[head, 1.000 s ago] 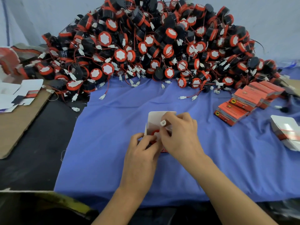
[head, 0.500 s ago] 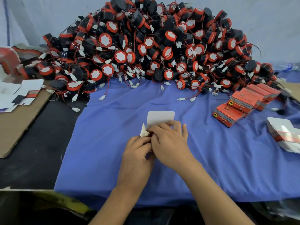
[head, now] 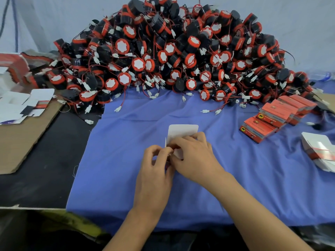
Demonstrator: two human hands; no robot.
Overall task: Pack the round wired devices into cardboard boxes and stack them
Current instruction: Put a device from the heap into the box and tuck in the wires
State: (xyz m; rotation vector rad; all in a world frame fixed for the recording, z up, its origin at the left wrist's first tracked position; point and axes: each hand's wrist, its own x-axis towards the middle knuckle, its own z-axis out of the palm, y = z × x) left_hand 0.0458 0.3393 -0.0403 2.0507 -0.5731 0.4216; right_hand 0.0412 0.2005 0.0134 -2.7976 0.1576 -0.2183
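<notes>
The left hand and right hand cover most of a small white cardboard box, hiding its contents. A stack of flat white cartons runs off the right edge; print on the orange cardboard boxes is too small to read.

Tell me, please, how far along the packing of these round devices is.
Done: a short row of closed orange boxes lies on the cloth at right. In hand: the left hand and right hand pinch one open box, its white flap up, its contents hidden. Left: a large heap of unpacked devices behind, with flat box blanks at the right edge. Most of the job remains.
</notes>
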